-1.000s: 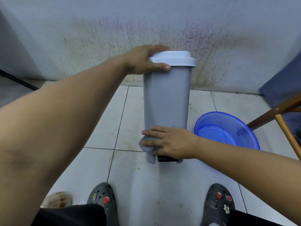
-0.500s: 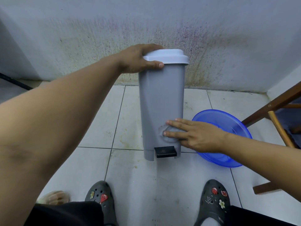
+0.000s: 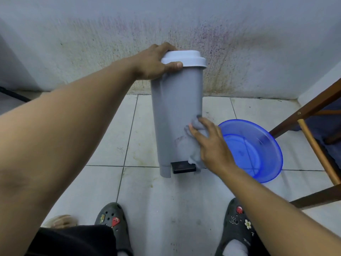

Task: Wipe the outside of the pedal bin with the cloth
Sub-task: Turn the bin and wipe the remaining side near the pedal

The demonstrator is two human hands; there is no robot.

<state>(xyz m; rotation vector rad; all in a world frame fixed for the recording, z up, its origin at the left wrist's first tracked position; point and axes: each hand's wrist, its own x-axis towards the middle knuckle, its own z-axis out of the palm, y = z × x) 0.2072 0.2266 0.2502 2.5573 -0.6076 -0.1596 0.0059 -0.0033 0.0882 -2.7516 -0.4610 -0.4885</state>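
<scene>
A tall grey pedal bin [image 3: 175, 111] with a pale lid [image 3: 186, 58] and a black pedal [image 3: 182, 167] stands on the tiled floor by the wall. My left hand [image 3: 156, 63] grips the lid's left rim, thumb across the front. My right hand [image 3: 210, 143] presses a grey cloth [image 3: 196, 145] flat against the bin's lower right side, fingers spread and fairly straight. A damp smear shows on the bin front, left of the cloth.
A blue plastic basin [image 3: 258, 150] sits on the floor right of the bin. Wooden chair legs [image 3: 313, 141] stand at the far right. My two dark clogs [image 3: 114, 224] are at the bottom. The stained wall [image 3: 239, 52] is close behind the bin.
My right hand has swept the cloth from the bin's lower left front across to its right side and a little upward. My left hand stays on the lid.
</scene>
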